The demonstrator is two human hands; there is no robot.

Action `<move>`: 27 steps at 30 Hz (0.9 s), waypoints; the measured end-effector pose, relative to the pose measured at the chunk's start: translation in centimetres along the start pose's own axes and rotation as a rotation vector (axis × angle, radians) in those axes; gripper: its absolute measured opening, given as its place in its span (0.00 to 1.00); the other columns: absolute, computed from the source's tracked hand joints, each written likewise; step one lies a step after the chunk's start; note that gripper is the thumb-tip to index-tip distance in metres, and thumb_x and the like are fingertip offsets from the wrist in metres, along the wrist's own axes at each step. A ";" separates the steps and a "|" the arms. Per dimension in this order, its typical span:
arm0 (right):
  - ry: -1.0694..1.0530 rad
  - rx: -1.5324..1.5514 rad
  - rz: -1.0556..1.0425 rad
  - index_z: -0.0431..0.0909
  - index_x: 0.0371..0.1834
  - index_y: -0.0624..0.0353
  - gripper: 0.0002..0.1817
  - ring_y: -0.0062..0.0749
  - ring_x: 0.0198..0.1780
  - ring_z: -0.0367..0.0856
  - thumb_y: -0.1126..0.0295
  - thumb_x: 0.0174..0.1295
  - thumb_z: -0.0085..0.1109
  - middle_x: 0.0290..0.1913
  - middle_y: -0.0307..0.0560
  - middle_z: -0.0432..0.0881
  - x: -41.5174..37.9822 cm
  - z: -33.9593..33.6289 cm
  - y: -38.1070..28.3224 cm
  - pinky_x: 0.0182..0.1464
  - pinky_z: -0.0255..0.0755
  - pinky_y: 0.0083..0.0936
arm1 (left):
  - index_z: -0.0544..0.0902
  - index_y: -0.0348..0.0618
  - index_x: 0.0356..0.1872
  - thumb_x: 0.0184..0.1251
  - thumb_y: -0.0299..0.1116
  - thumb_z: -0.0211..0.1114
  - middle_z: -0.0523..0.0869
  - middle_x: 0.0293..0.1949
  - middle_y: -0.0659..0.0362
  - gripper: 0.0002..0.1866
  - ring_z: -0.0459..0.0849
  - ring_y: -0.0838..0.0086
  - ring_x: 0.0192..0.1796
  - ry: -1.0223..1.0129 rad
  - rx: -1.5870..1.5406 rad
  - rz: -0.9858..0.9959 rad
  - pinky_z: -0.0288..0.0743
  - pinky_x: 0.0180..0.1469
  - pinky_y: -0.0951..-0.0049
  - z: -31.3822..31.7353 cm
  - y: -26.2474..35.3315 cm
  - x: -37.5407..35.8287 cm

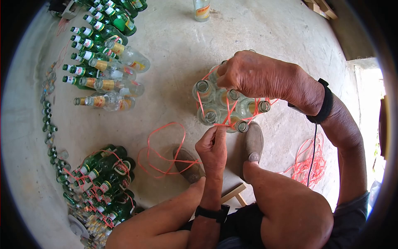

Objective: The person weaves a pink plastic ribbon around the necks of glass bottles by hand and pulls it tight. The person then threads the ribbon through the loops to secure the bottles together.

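Note:
Several clear glass bottles [201, 94] stand upright in a tight cluster on the floor in front of me, with pink-red plastic string [229, 118] running around and between their necks. My left hand [212, 148] is at the near side of the cluster, thumb and fingers pinched on the string by the front bottles. Over the far side of the cluster, my right hand [251, 71] is closed, its back toward me; its fingertips and whatever they hold are hidden. A loose loop of the string trails on the floor left of my left hand.
Green and clear bottles [105, 52] lie in rows at the upper left. Green bottles tied with string [105, 178] stand at the lower left. A string pile [309, 162] lies at the right. One bottle [202, 10] stands at the top. My shoes [253, 143] flank the near side.

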State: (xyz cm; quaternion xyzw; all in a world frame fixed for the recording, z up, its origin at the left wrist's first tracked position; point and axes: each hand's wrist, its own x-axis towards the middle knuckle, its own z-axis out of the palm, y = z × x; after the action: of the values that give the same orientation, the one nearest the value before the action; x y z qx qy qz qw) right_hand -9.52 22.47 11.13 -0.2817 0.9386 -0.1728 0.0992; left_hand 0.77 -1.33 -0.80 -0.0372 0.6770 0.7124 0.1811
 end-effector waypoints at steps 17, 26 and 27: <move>0.145 -0.005 -0.103 0.82 0.42 0.63 0.09 0.54 0.42 0.91 0.76 0.60 0.69 0.43 0.52 0.87 -1.1 -0.6 -0.2 0.41 0.86 0.43 | 0.85 0.33 0.32 0.80 0.27 0.70 0.76 0.24 0.71 0.12 0.69 0.89 0.29 0.037 0.082 0.004 0.63 0.30 0.77 -0.9 1.9 -1.6; 0.443 -0.124 0.245 0.84 0.60 0.57 0.33 0.43 0.54 0.83 0.60 0.49 0.84 0.51 0.45 0.80 -5.6 3.7 -9.5 0.53 0.83 0.40 | 0.77 0.36 0.27 0.81 0.29 0.68 0.70 0.21 0.68 0.17 0.66 0.85 0.28 0.034 0.101 0.032 0.61 0.29 0.73 -1.3 3.3 -1.8; 0.431 -0.132 0.278 0.84 0.60 0.57 0.34 0.43 0.54 0.82 0.60 0.48 0.84 0.51 0.45 0.80 -5.9 4.6 -10.0 0.54 0.83 0.40 | 0.77 0.36 0.26 0.81 0.29 0.67 0.70 0.21 0.68 0.18 0.66 0.85 0.28 0.041 0.093 0.018 0.61 0.29 0.73 -1.5 3.0 -1.8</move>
State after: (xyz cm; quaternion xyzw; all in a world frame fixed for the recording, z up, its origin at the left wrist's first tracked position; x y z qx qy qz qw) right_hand 1.58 16.80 11.23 -0.1125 0.9770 -0.1519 -0.0987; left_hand 1.22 -3.19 2.50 -0.0372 0.7134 0.6806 0.1626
